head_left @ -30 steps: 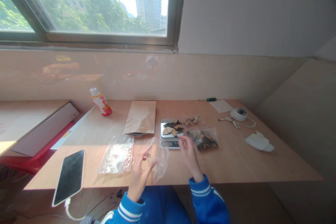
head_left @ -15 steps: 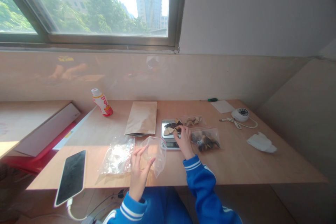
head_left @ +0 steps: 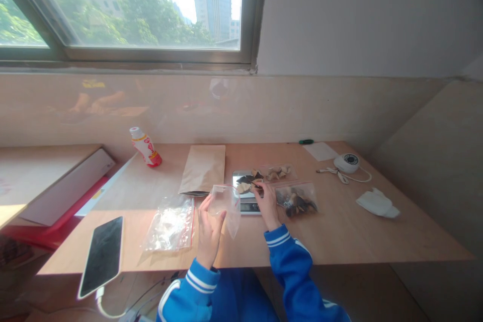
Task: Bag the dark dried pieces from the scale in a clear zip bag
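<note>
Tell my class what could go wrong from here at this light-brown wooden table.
1. The limp, clear plastic bag in the left hand might brush the grey rectangular scale close by and disturb its reading.
2. The right hand is at the pale-and-dark dried slices on the scale; a nudge could push one off.
3. The white-edged phone with a black screen appears to overhang the table; a tug on its white cable might pull it down.

Facing you, daylight enters through a metal-framed window point(head_left: 151, 10) showing trees point(head_left: 139, 17) and buildings point(head_left: 213, 5); a glossy beige lower wall point(head_left: 271, 110) runs behind your wooden table point(head_left: 332, 241), and another table point(head_left: 41, 168) stands to your left.
</note>
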Available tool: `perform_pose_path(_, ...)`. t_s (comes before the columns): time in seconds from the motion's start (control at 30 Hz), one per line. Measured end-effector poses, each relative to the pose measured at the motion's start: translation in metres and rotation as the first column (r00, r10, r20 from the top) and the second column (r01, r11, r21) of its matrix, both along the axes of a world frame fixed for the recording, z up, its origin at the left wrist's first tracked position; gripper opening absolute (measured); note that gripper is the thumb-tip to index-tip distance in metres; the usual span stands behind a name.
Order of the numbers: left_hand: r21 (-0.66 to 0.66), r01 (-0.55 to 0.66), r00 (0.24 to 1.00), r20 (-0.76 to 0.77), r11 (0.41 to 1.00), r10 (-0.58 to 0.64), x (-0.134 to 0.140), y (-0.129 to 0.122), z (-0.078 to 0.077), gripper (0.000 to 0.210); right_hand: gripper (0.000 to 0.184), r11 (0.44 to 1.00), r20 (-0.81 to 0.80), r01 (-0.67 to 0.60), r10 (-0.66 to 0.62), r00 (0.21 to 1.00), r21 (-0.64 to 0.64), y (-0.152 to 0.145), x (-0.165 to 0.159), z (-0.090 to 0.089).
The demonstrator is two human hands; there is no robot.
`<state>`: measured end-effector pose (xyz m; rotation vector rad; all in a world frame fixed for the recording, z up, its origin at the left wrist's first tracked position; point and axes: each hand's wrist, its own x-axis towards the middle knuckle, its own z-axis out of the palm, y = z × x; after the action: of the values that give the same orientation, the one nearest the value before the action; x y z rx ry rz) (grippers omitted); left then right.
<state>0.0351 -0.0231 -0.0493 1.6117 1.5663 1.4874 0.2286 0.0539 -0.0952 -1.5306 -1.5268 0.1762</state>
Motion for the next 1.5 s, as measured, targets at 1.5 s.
perform_pose_path(1.5, 0.043, -0.154, 0.987, 0.058, 0.987, 0.151, 0.03, 0.017, -0.017, 0.059, 0.02, 0.994, 0.117, 0.073, -0.062, 0.991, -0.087, 0.001, -0.038, 0.012)
